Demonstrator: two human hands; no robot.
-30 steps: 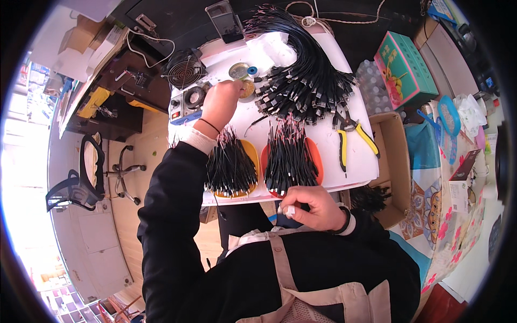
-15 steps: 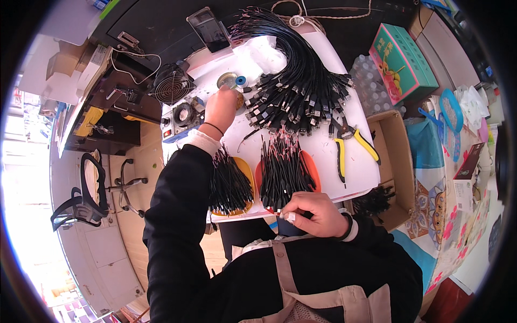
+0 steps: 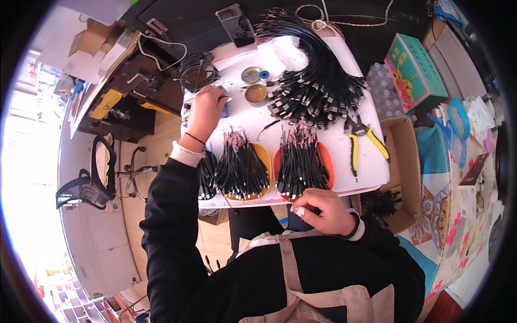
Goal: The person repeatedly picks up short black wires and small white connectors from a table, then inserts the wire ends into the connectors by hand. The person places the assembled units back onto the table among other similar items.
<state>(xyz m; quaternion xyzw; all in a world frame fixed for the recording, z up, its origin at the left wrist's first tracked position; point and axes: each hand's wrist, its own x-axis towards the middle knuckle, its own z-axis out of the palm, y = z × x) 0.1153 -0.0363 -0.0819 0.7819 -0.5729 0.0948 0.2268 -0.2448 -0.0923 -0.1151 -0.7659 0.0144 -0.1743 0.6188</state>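
Observation:
My left hand [image 3: 206, 112] is raised over the left rear of the white table, its fingers pinched together; whatever they hold is too small to make out. Beneath it is a blue box-like device [image 3: 223, 109], mostly covered by the hand. To its right sits a round tin of brownish paste [image 3: 256, 94]. My right hand [image 3: 326, 212] is closed at the table's front edge, something white at its thumb tip. It is beside short black cables [image 3: 301, 164] with pinkish stripped wire ends, lying on an orange tray [image 3: 327, 161]. More such cables [image 3: 240, 169] lie on a yellow tray [image 3: 263, 156].
A thick bundle of black USB cables [image 3: 318, 91] covers the table's right rear. Yellow-handled pliers [image 3: 360, 134] lie near the right edge. A small fan [image 3: 196, 75] stands at the left rear, a phone [image 3: 236, 27] behind. An open cardboard box [image 3: 406, 161] is at right.
My left hand has moved from the paste tin leftward to over the blue device, uncovering the tin. The whole view has shifted, bringing a third cable pile into sight at the left. My right hand stays by the orange tray.

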